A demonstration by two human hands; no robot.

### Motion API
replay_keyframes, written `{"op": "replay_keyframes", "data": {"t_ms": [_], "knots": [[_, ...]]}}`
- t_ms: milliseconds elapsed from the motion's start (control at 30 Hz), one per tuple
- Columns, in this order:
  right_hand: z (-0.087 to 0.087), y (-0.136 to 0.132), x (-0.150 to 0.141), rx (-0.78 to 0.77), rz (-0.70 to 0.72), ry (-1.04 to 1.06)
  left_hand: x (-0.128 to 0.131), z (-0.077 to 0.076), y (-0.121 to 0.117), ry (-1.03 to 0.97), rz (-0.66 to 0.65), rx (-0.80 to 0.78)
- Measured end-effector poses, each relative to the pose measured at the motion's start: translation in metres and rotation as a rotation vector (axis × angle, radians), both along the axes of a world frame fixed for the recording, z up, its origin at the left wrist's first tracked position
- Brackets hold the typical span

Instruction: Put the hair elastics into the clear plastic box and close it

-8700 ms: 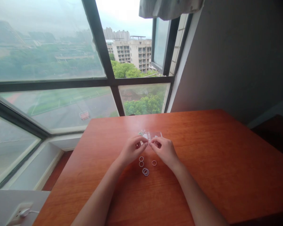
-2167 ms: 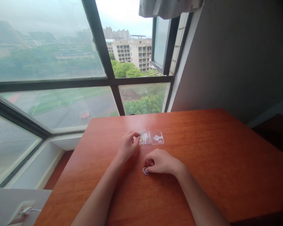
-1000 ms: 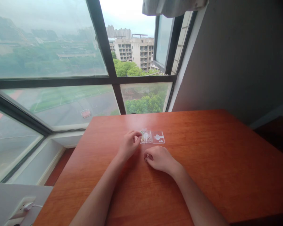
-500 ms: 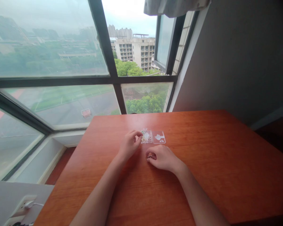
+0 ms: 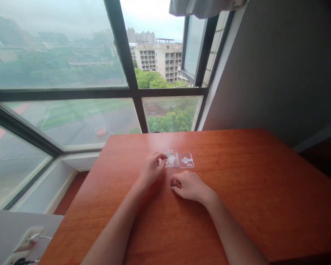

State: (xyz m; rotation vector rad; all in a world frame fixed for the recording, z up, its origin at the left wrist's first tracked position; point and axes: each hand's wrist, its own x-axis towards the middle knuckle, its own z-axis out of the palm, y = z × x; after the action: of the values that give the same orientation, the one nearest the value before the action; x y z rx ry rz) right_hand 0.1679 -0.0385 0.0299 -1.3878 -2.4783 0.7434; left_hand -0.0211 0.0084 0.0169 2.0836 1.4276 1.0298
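Note:
A small clear plastic box (image 5: 172,161) with tiny items inside lies open on the wooden table (image 5: 251,191), its lid (image 5: 186,161) flat to the right. My left hand (image 5: 151,170) rests beside the box, curled fingertips touching its left edge. My right hand (image 5: 188,185) lies on the table just in front of the box, fingers closed over small rings (image 5: 174,184), which are mostly hidden under it.
A large window with dark frames (image 5: 127,92) stands behind the table's far edge. A grey wall (image 5: 278,73) runs along the right. A wall socket with a plug (image 5: 27,239) sits at the lower left.
The loose rings that lay on the table are gathered under my right hand, which has slid toward the box. My left hand has stayed at the box's edge.

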Motion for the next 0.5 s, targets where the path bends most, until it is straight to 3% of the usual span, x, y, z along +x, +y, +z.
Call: {"op": "replay_keyframes", "data": {"t_ms": [300,500], "knots": [[-0.0016,0.0022,0.0046,0.029,-0.037,0.079,-0.0005,0.0016,-0.0005,0.000,-0.002,0.005],[-0.0076,0.0042,0.0010,0.027,-0.062,0.021,-0.0002,0.0014,-0.0001,0.009,-0.005,0.008]]}}
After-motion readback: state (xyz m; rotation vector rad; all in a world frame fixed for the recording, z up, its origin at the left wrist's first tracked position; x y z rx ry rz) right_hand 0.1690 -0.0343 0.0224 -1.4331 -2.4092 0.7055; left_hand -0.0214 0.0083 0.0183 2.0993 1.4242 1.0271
